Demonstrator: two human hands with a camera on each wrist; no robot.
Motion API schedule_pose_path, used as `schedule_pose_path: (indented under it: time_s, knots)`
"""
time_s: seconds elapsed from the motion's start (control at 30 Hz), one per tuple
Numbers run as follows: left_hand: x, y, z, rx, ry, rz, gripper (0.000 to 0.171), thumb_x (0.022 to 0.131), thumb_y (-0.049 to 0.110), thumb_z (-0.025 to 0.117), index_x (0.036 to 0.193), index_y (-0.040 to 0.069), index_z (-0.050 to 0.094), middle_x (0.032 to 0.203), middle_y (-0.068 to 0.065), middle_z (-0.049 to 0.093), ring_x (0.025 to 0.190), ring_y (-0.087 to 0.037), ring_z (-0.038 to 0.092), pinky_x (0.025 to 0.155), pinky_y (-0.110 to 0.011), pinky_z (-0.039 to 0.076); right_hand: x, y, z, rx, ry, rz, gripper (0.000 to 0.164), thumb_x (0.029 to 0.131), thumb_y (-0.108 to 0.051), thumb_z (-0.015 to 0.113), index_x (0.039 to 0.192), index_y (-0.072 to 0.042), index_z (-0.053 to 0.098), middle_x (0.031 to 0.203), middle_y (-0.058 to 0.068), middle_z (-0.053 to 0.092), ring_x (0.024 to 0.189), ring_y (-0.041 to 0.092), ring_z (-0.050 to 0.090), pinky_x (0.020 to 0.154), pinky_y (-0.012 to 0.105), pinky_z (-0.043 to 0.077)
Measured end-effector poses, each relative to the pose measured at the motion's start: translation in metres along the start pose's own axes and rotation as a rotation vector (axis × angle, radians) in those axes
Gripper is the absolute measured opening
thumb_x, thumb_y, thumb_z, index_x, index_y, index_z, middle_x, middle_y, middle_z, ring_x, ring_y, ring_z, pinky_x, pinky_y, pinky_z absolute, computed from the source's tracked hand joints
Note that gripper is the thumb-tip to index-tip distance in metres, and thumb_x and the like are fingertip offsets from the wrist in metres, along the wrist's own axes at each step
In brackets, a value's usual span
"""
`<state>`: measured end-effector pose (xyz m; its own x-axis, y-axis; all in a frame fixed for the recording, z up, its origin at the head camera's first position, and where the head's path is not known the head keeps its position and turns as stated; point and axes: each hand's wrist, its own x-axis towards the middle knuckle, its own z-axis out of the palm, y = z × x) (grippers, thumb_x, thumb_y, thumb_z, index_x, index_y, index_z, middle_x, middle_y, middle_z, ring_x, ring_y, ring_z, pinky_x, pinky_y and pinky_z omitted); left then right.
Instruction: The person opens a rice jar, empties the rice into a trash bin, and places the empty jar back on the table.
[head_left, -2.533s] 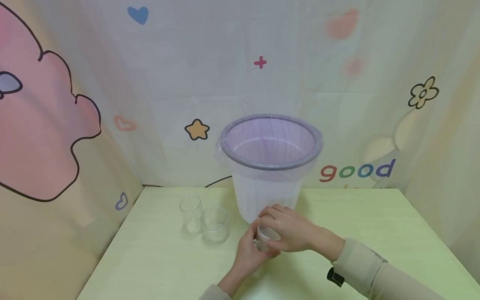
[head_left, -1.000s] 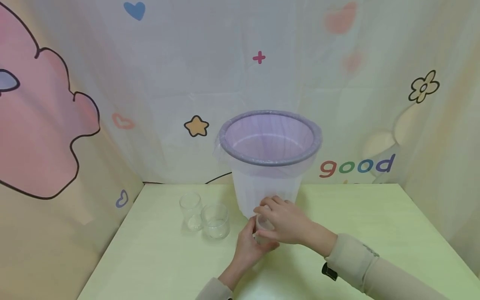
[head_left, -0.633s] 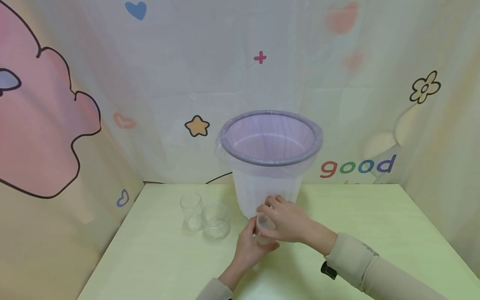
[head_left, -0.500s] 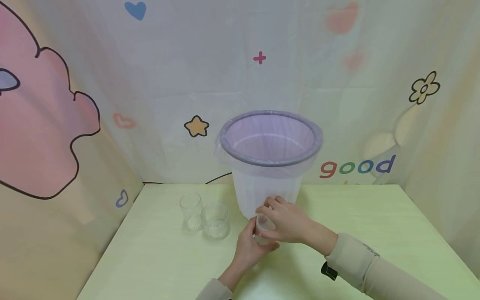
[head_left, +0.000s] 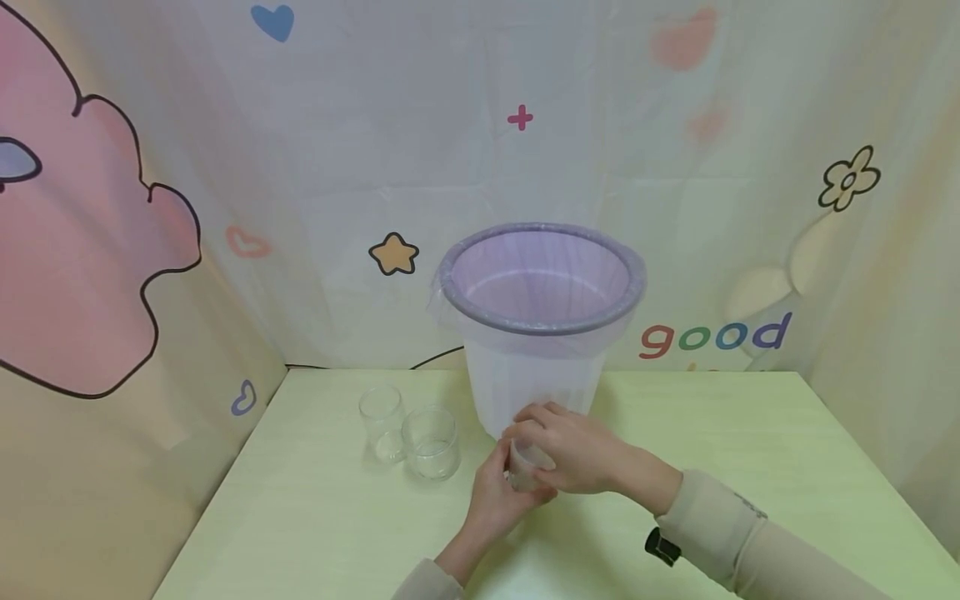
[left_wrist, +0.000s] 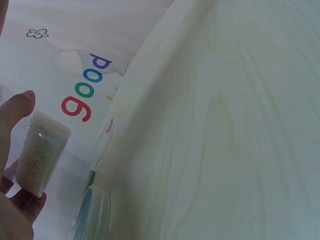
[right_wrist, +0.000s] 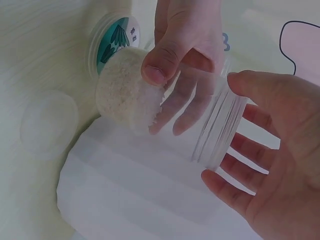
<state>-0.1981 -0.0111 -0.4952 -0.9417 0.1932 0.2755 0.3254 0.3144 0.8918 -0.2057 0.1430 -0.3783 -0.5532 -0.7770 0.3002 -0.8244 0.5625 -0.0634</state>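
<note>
A clear plastic jar (right_wrist: pixel 165 102) with a threaded neck has pale grainy stuff in its bottom part. My left hand (head_left: pixel 495 500) grips the jar round its body, thumb on one side and fingers on the other. My right hand (head_left: pixel 573 450) holds the threaded rim between thumb and fingers, as the right wrist view shows. Both hands are just in front of the lined bin (head_left: pixel 536 375). Beyond the jar's base, in the right wrist view, is a lid (right_wrist: pixel 119 42) with a green leaf label. A translucent round disc (right_wrist: pixel 49 125) lies on the table near it.
To the left of my hands stand a tall clear glass (head_left: pixel 382 425) and a wider glass (head_left: pixel 431 446), close together. The bin's purple rim (head_left: pixel 543 327) rises behind my hands. A printed curtain (head_left: pixel 337 167) hangs behind the pale green table (head_left: pixel 300 517).
Over the last half second my right hand has shifted slightly down and left at the jar's mouth. My left hand keeps its grip on the jar. The glasses and bin stay put.
</note>
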Motion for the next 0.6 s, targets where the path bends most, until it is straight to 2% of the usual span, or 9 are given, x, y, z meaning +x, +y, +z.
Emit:
schedule_pose_path:
  time_s: [0.2,0.4,0.5,0.6]
  knots:
    - [-0.0008,-0.0030,0.0003,0.021,0.016,0.013,0.072,0.064,0.031,0.082,0.125,0.016,0.047,0.112,-0.001,0.061,0.102,-0.013,0.056,0.086,-0.030,0.046,-0.0003,-0.0008,0.0029,-0.034,0.038,-0.018,0.046,0.074,-0.027,0.072,0.115,-0.013,0.057,0.117,0.007,0.055,0.108,0.025,0.052,0.083,0.040,0.049]
    - [-0.0006,-0.0023,0.0015,0.032,0.017,0.019,0.068,0.063,0.031,0.083,0.120,0.019,0.049,0.099,0.004,0.062,0.092,-0.008,0.056,0.080,-0.026,0.046,0.0021,-0.0018,0.0057,-0.103,0.089,0.031,0.047,0.077,-0.039,0.068,0.115,-0.011,0.059,0.108,0.006,0.057,0.101,0.024,0.054,0.072,0.037,0.052]
    - [-0.0009,-0.0013,0.0022,0.032,0.013,0.012,0.067,0.063,0.032,0.083,0.120,0.021,0.050,0.095,0.008,0.061,0.090,-0.006,0.056,0.077,-0.025,0.045,0.0031,-0.0016,0.0064,-0.120,0.091,0.055,0.048,0.076,-0.041,0.069,0.114,-0.012,0.060,0.105,0.005,0.057,0.097,0.023,0.053,0.068,0.034,0.051]
    - [-0.0013,0.0000,0.0028,0.036,0.013,-0.005,0.068,0.062,0.032,0.083,0.120,0.023,0.049,0.097,0.007,0.062,0.092,-0.007,0.056,0.079,-0.027,0.045,0.0033,-0.0016,0.0062,-0.116,0.078,0.056,0.045,0.075,-0.038,0.071,0.111,-0.015,0.061,0.102,0.003,0.057,0.095,0.022,0.052,0.069,0.034,0.050]
